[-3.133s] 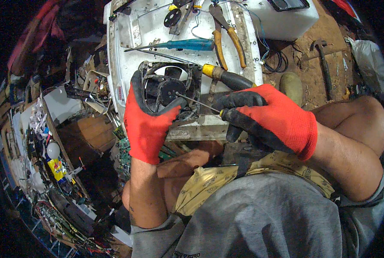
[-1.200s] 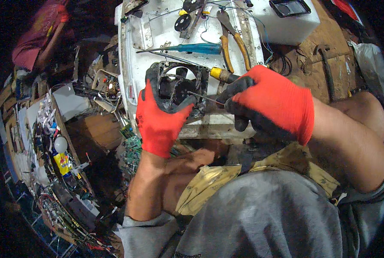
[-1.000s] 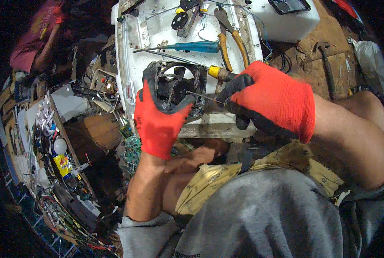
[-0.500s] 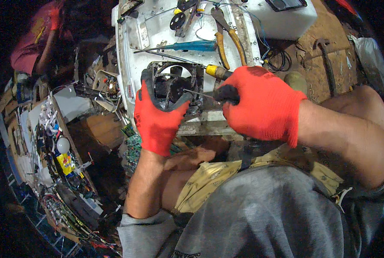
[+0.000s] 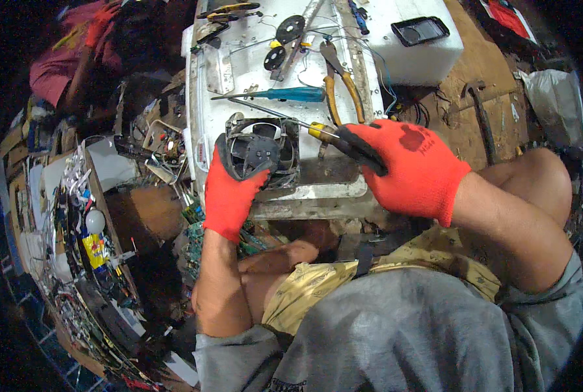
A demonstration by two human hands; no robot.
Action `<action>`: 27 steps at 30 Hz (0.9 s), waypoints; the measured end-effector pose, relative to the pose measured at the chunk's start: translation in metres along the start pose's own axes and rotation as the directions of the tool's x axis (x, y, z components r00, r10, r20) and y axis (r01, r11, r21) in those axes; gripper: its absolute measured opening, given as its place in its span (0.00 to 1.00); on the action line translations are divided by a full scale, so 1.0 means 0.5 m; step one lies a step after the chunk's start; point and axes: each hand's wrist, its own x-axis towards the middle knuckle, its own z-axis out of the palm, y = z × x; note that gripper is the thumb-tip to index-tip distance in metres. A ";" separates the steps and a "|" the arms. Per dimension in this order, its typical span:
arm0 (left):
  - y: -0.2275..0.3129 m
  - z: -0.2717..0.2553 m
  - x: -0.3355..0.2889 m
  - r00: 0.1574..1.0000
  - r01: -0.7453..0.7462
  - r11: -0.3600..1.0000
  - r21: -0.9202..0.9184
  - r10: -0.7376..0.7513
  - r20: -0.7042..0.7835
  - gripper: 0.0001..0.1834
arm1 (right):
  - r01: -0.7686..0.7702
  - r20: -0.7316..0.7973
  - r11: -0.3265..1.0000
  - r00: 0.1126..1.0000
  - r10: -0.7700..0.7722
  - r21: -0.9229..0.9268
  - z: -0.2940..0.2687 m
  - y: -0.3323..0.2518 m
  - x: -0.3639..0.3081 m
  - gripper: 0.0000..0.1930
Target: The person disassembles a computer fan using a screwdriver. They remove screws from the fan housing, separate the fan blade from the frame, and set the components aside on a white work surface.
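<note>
My left hand [image 5: 232, 193], in a red glove with dark fingertips, grips a black square cooling fan [image 5: 262, 154] by its frame at the near left side of a white panel. The thumb lies against the fan's round hub. My right hand [image 5: 412, 170], gloved alike, is closed to the right of the fan and apart from it. A thin metal screwdriver shaft seems to jut from its fingers; the handle is hidden. Right by those fingertips is the yellow handle of a long screwdriver [image 5: 319, 131]; whether they touch it I cannot tell. Beyond lies a blue-handled screwdriver [image 5: 294, 94].
Yellow-handled pliers [image 5: 341, 85], black discs [image 5: 290, 29] and wires lie on the white panel [image 5: 252, 72]. A white block [image 5: 409, 62] carries a black frame [image 5: 419, 30]. A hammer [image 5: 481, 121] lies right. Mixed scrap fills the left; another person [image 5: 76, 49] is at the far left.
My right hand has drawn back from the fan, taking the thin shaft off its hub. My left hand still holds the fan, now slightly tilted. The whole view has shifted.
</note>
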 end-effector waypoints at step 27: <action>-0.035 -0.058 -0.005 1.000 0.017 0.960 -0.279 -0.014 0.014 0.29 | 0.015 0.112 0.992 0.994 0.000 -0.128 0.106 0.001 -0.039 0.30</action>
